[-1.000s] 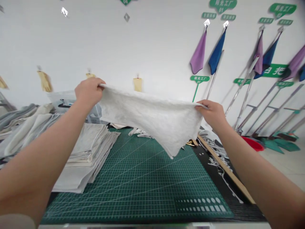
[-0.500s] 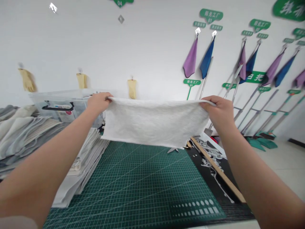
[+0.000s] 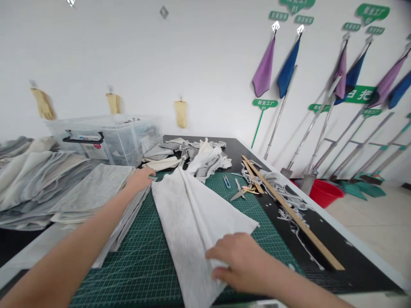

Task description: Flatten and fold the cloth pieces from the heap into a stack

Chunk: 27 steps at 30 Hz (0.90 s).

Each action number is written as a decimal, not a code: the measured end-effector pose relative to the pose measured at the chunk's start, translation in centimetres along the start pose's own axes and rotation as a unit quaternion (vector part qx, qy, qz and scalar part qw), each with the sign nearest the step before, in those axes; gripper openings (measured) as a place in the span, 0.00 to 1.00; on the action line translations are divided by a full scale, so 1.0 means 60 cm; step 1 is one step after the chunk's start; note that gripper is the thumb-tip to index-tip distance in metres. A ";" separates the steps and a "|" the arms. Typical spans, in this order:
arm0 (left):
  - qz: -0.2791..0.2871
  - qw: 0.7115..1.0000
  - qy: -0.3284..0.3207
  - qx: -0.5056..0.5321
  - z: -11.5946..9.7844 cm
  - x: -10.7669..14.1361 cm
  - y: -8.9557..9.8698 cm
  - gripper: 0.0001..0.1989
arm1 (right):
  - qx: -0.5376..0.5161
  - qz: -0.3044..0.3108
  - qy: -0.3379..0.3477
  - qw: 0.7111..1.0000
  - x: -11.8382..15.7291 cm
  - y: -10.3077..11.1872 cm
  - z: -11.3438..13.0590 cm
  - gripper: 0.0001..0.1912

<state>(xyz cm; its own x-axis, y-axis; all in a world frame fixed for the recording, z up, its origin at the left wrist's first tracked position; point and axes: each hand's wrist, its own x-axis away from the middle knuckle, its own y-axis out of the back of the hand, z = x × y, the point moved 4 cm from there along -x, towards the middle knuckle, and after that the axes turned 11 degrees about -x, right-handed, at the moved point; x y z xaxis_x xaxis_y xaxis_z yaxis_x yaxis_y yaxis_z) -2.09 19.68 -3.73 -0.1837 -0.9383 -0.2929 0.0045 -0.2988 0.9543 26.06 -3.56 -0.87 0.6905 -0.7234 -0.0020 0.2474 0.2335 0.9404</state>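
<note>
A white-grey piece of cloth (image 3: 180,214) lies skewed over the green cutting mat (image 3: 144,256), with a raised fold running along its middle. My left hand (image 3: 141,182) is closed at the cloth's far left corner, its fingertips partly hidden. Near the mat's front, my right hand (image 3: 239,261) grips the cloth beside the fold, thumb and fingers bent around it. Left of the mat, under my left forearm, is a stack of flat cloth pieces (image 3: 96,184).
Scissors (image 3: 239,194) and blue thread snips (image 3: 227,182) lie beyond the cloth. Wooden strips (image 3: 298,222) and pale scraps run along the right. Crumpled cloths (image 3: 208,158) sit at the back, a clear plastic box (image 3: 118,141) behind the stack. A red bucket (image 3: 324,192) stands on the floor.
The cloth, stretched in the air between both hands before, has come down onto the mat and turned. My right hand has moved down and toward me; my left hand is lower.
</note>
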 end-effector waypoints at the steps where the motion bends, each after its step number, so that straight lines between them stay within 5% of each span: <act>1: 0.004 1.000 -0.014 0.006 -0.008 0.012 -0.010 0.12 | 0.004 -0.046 -0.036 0.998 -0.004 0.012 -0.036 0.13; 5: 0.029 0.994 -0.089 0.058 -0.062 0.076 -0.047 0.12 | 0.020 -0.173 -0.204 0.963 -0.009 0.057 -0.229 0.13; 8: 0.025 0.985 -0.129 0.113 -0.109 0.124 -0.071 0.11 | 0.059 -0.181 -0.279 0.941 -0.010 0.061 -0.360 0.20; 11: 0.015 0.981 -0.130 0.142 -0.136 0.150 -0.091 0.12 | 0.075 -0.171 -0.300 0.936 -0.015 0.047 -0.437 0.27; 19: 0.018 0.981 -0.121 0.152 -0.134 0.145 -0.104 0.11 | 0.072 -0.129 -0.281 0.948 -0.042 0.011 -0.477 0.13; 27: 0.023 0.983 -0.121 0.138 -0.136 0.142 -0.103 0.11 | 0.094 -0.193 -0.376 0.901 -0.057 -0.001 -0.507 0.16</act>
<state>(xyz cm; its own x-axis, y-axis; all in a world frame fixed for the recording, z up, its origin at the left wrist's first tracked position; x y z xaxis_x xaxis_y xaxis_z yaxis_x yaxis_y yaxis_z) 4.36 12.10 -12.60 -0.4174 -0.8715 -0.2576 -0.2428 -0.1662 0.9557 44.38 18.65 -11.26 -0.0961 -0.9796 -0.1765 0.2016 -0.1928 0.9603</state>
